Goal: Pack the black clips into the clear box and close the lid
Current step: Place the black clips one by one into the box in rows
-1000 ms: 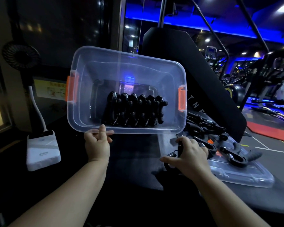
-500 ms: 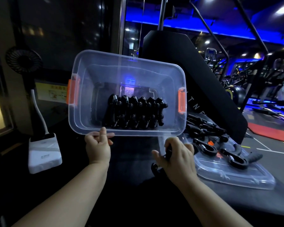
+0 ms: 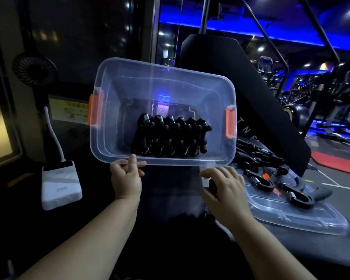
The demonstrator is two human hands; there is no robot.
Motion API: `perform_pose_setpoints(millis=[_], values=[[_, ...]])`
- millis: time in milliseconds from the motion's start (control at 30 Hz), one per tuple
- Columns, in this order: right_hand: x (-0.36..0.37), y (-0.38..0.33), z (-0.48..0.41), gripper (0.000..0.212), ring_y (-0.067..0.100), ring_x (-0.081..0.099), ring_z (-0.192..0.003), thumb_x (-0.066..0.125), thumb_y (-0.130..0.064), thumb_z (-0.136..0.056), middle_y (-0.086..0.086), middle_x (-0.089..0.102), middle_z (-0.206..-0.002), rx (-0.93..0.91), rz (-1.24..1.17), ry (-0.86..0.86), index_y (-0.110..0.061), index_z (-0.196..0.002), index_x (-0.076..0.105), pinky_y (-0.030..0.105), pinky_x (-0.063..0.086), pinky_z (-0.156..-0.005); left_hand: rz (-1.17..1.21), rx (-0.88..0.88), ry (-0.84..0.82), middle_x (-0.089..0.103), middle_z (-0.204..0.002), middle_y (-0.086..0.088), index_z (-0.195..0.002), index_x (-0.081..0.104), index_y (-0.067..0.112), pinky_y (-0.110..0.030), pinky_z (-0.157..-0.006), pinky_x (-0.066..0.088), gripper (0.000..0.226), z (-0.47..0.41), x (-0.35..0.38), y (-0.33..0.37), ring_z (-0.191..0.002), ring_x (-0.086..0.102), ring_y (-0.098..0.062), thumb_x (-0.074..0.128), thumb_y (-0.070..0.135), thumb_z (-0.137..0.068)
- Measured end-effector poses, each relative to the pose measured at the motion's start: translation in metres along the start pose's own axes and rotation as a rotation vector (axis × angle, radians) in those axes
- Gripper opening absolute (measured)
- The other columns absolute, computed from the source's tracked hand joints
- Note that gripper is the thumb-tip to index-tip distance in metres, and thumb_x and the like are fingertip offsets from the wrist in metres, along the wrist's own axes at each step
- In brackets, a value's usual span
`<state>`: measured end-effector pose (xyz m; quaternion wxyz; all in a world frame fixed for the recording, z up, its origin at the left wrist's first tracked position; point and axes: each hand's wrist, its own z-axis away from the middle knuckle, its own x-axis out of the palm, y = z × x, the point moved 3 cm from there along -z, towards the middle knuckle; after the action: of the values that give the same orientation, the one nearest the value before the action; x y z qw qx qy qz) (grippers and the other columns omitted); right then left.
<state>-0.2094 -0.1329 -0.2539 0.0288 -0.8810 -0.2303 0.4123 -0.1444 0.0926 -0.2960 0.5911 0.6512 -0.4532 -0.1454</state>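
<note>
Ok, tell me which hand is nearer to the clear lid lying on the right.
Right. The right hand, closed on a black clip, sits right at the lid's near-left edge; the left hand is farther left, gripping the clear box's front rim.

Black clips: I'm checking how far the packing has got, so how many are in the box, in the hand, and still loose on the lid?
Clips in the clear box, packed in a row: about 6
Clip in the right hand: 1
Loose clips on the lid: a tangled pile, count unclear
Total: 7 countable, plus the pile
</note>
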Motion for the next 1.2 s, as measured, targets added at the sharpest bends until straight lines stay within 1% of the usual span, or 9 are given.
perform_pose_setpoints(millis=[167, 400, 500, 633, 700, 800, 900, 1100, 1200], values=[[-0.018, 0.002, -0.005, 0.037, 0.023, 0.047, -0.110, 0.053, -0.038, -0.082, -0.001, 0.048, -0.123, 0.276, 0.240, -0.298, -0.030, -0.118, 0.061, 0.030, 0.037, -0.089, 0.009, 0.001, 0.001, 0.070, -0.074, -0.003, -0.099, 0.041, 0.006, -0.024, -0.056, 0.043, 0.024, 0.000, 0.000, -0.001, -0.041, 0.048, 0.000, 0.049, 0.028, -0.098], [-0.033, 0.018, -0.009, 0.046, 0.018, 0.053, -0.089, 0.057, -0.032, -0.083, -0.003, 0.060, -0.117, 0.416, 0.325, -0.483, -0.040, -0.128, 0.050, 0.026, 0.040, -0.068, 0.007, -0.012, 0.002, 0.069, -0.072, 0.001, -0.085, 0.038, 0.021, -0.023, -0.057, 0.043, 0.019, 0.001, 0.000, 0.000, -0.041, 0.048, 0.001, 0.048, 0.028, -0.098], [-0.035, 0.019, -0.015, 0.040, 0.012, 0.052, -0.078, 0.063, -0.038, -0.084, -0.007, 0.063, -0.114, 0.389, 0.313, -0.599, -0.040, -0.123, 0.057, 0.023, 0.046, -0.071, 0.002, -0.010, 0.002, 0.069, -0.072, 0.001, -0.084, 0.037, 0.021, -0.023, -0.056, 0.043, 0.019, 0.001, -0.001, 0.001, -0.040, 0.049, 0.000, 0.048, 0.029, -0.098], [-0.037, 0.015, -0.012, 0.038, 0.008, 0.053, -0.083, 0.065, -0.024, -0.084, -0.017, 0.058, -0.092, 0.354, 0.189, -0.581, -0.039, -0.119, 0.063, 0.019, 0.041, -0.070, -0.013, -0.008, 0.002, 0.069, -0.072, 0.001, -0.091, 0.039, 0.014, -0.024, -0.057, 0.044, 0.019, 0.001, -0.001, 0.000, -0.041, 0.049, 0.000, 0.048, 0.030, -0.098], [-0.036, 0.014, -0.010, 0.039, 0.004, 0.052, -0.074, 0.065, -0.020, -0.085, -0.022, 0.050, -0.081, 0.345, 0.084, -0.510, -0.042, -0.117, 0.064, 0.016, 0.040, -0.062, -0.013, -0.007, 0.000, 0.070, -0.073, 0.000, -0.094, 0.040, 0.011, -0.024, -0.057, 0.044, 0.021, 0.001, -0.001, -0.001, -0.041, 0.049, 0.000, 0.048, 0.030, -0.098], [-0.029, 0.012, -0.007, 0.040, 0.001, 0.057, -0.060, 0.067, -0.012, -0.084, -0.018, 0.057, -0.083, 0.375, -0.203, -0.399, -0.044, -0.109, 0.065, 0.008, 0.044, -0.055, -0.008, -0.005, 0.000, 0.071, -0.075, -0.003, -0.100, 0.042, 0.004, -0.023, -0.056, 0.043, 0.026, 0.000, -0.001, -0.001, -0.042, 0.049, -0.001, 0.048, 0.030, -0.098], [-0.023, 0.004, -0.001, 0.039, 0.013, 0.067, -0.061, 0.067, -0.004, -0.084, -0.004, 0.063, -0.090, 0.417, -0.501, -0.385, -0.038, -0.103, 0.066, 0.019, 0.055, -0.059, 0.002, -0.006, -0.002, 0.071, -0.075, -0.004, -0.102, 0.044, -0.001, -0.023, -0.055, 0.043, 0.031, 0.000, -0.001, -0.001, -0.041, 0.049, -0.002, 0.049, 0.029, -0.098], [-0.023, -0.003, 0.004, 0.041, 0.017, 0.063, -0.066, 0.062, 0.007, -0.083, -0.004, 0.058, -0.077, 0.395, -0.714, -0.411, -0.031, -0.096, 0.071, 0.034, 0.060, -0.069, -0.004, -0.004, 0.003, 0.070, -0.073, -0.002, -0.086, 0.039, 0.019, -0.022, -0.055, 0.043, 0.018, 0.001, 0.000, 0.000, -0.041, 0.049, -0.001, 0.049, 0.029, -0.098], [-0.024, -0.005, 0.006, 0.044, 0.015, 0.062, -0.070, 0.060, 0.010, -0.082, -0.001, 0.057, -0.080, 0.334, -0.766, -0.418, -0.030, -0.095, 0.070, 0.032, 0.060, -0.070, 0.001, -0.012, -0.002, 0.070, -0.074, -0.001, -0.085, 0.038, 0.022, -0.022, -0.056, 0.043, 0.018, 0.001, 0.000, 0.000, -0.043, 0.049, -0.001, 0.048, 0.030, -0.098]])
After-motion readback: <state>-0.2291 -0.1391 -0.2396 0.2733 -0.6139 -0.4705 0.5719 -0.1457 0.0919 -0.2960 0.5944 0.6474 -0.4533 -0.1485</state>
